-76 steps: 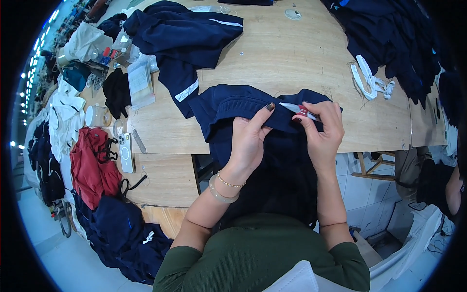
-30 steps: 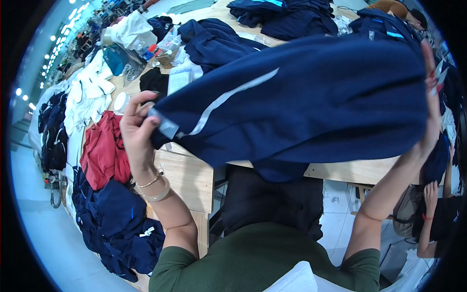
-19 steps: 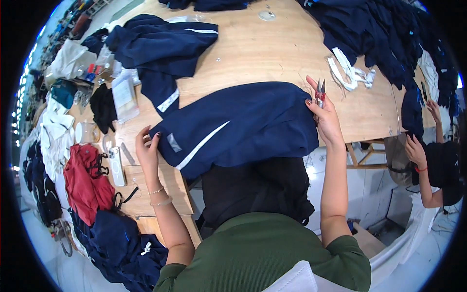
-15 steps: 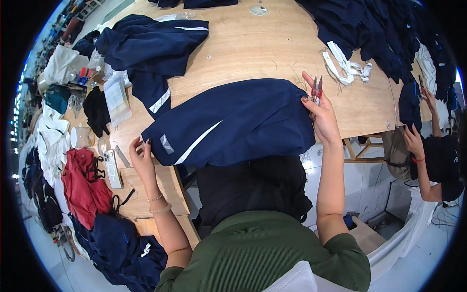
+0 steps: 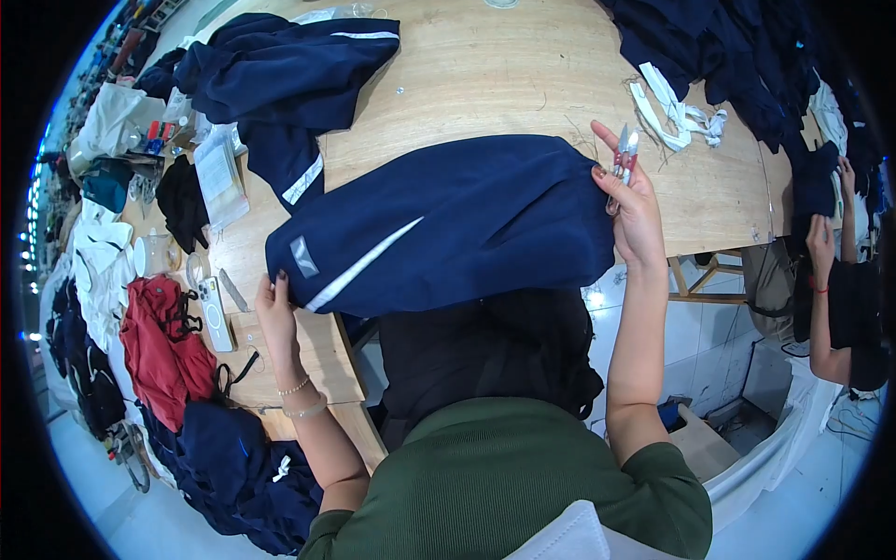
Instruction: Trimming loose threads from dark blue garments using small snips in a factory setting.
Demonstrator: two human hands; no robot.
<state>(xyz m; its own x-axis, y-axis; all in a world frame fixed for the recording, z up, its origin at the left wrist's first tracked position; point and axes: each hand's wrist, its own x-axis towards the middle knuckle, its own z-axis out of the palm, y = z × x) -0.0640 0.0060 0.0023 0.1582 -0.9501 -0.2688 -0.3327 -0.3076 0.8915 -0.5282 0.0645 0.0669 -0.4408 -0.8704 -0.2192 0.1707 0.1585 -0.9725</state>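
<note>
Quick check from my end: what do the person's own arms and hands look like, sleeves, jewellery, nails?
Both forearms are bare below dark green sleeves pushed up near the elbows. The left hand has dark-painted nails, and its wrist carries thin bracelets, one beaded. The right hand also shows a dark-painted nail; no bracelet or ring is visible on that side.

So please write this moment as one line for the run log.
left hand: grips navy garment corner | right hand: grips opposite edge, holds red-handled snips | garment: spread on wooden table
</note>
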